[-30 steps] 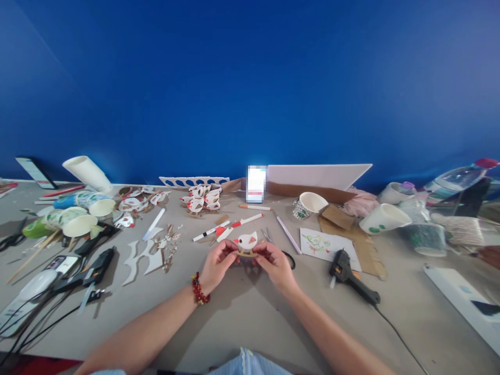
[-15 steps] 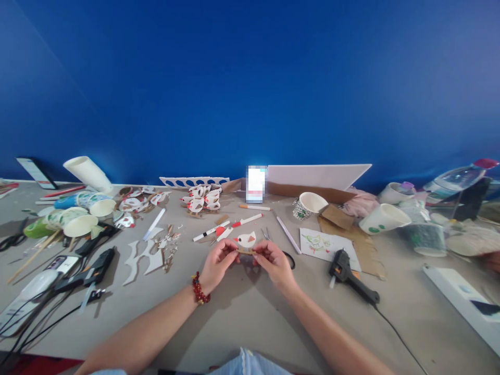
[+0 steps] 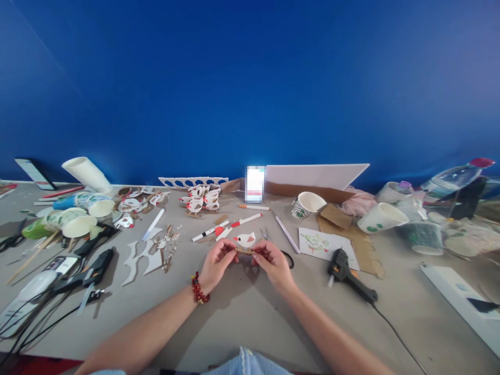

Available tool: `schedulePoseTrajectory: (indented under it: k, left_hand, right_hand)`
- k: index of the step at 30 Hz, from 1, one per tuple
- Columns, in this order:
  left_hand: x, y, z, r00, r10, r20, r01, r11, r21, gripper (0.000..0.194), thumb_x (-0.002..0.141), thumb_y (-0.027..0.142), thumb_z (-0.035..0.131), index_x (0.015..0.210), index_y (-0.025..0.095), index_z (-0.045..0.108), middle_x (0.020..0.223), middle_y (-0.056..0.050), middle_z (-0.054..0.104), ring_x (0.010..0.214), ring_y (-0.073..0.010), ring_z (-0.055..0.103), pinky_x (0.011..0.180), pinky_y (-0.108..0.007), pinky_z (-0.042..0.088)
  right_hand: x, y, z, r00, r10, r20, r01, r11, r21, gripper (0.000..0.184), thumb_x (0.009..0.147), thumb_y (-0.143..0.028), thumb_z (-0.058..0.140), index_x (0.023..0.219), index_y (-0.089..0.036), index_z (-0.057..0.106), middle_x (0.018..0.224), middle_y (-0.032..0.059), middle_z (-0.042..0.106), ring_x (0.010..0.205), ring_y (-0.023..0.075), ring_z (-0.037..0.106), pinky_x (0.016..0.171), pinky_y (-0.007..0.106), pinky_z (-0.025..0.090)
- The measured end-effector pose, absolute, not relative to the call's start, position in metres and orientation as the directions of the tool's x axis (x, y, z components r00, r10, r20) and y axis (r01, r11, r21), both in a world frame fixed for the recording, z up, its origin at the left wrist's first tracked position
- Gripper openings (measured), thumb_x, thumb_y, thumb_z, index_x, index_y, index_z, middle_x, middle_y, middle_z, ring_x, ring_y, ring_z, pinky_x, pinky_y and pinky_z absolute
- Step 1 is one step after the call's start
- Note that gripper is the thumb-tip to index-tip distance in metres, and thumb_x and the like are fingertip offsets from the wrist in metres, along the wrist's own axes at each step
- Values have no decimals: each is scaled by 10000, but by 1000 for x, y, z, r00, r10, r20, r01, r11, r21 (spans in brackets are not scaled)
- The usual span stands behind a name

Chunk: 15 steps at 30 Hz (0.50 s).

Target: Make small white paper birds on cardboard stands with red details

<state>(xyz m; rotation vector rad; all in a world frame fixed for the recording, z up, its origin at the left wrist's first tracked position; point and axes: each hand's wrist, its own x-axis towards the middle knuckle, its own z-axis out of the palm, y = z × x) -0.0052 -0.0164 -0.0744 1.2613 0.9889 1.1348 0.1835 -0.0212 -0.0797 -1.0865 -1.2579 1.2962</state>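
Between both hands is a small white bird cutout [image 3: 245, 240] with a red beak, a dark eye and a reddish-brown wing mark, upright on a narrow brown cardboard base [image 3: 244, 251]. My left hand [image 3: 219, 263], below a red bead bracelet, pinches the left end of that base. The right end is pinched by the thumb and fingers of my right hand [image 3: 273, 264]. Just beyond my right hand lie scissors [image 3: 288, 259], partly covered by it. A white and red marker [image 3: 246, 221] and a black and white marker [image 3: 211, 231] lie past the bird.
Finished-looking white birds [image 3: 201, 199] stand in a cluster at the back. A black glue gun [image 3: 349, 276] with its cable lies right, by a bird drawing [image 3: 326, 244] and a paper cup [image 3: 308, 204]. Foam offcuts [image 3: 142, 258], another glue gun [image 3: 91, 271] and cables fill the left.
Both hands keep their pinch on the bird's base, with hardly any movement. The whole view has shifted very slightly.
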Motion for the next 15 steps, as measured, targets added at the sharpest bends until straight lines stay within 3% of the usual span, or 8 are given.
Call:
schedulePoseTrajectory:
  k: [8, 15]
  left_hand:
    - [-4, -16, -76, 194, 981, 10, -147, 19, 989, 197, 837, 337, 658, 908, 171, 580, 867, -14, 605, 698, -121, 603, 641, -239, 474]
    - [-4, -17, -85, 217, 975, -47, -180, 87, 980, 282, 789, 394, 705, 917, 173, 585, 840, -3, 610, 695, -124, 609, 664, -250, 502]
  right_hand:
    - [183, -24, -80, -105, 987, 125, 60, 132, -989, 97, 810, -195, 573, 904, -201, 598, 801, 21, 632, 684, 167, 618, 649, 292, 498]
    - [184, -27, -84, -131, 974, 187, 178, 209, -962, 104, 835, -184, 560, 934, -212, 575, 884, 36, 634, 725, 164, 622, 659, 279, 517]
